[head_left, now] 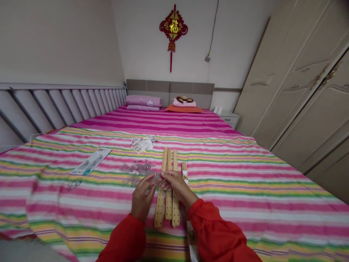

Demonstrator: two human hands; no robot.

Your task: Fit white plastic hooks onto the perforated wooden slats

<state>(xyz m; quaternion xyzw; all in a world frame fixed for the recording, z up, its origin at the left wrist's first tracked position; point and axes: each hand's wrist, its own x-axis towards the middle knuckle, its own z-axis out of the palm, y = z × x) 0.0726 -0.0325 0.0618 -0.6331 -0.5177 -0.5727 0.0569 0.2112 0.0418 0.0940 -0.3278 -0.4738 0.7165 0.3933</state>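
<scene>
Pinching sm. clear plastic packet (157, 177) btwn fingertips, L hand (141, 196) & R hand (176, 183) both gripping it, above 3 wooden strips w/ holes (168, 205) on bed (245, 185). More clear packets (144, 167) just L of strips; flat pack (91, 162) farther L.

Between the left hand (143, 196) and the right hand (177, 183) was a small plastic packet (157, 177). Below them, three perforated wooden strips (168, 208) lay side by side on the bedspread (231, 189). Left of the left hand were loose plastic packets (142, 168) and, farther out, a packaging card (92, 161). A shorter strip (184, 166) lay just beyond the right hand (slightly to its right). Well beyond both hands, pillows (143, 100) lay before the headboard (191, 88).
</scene>
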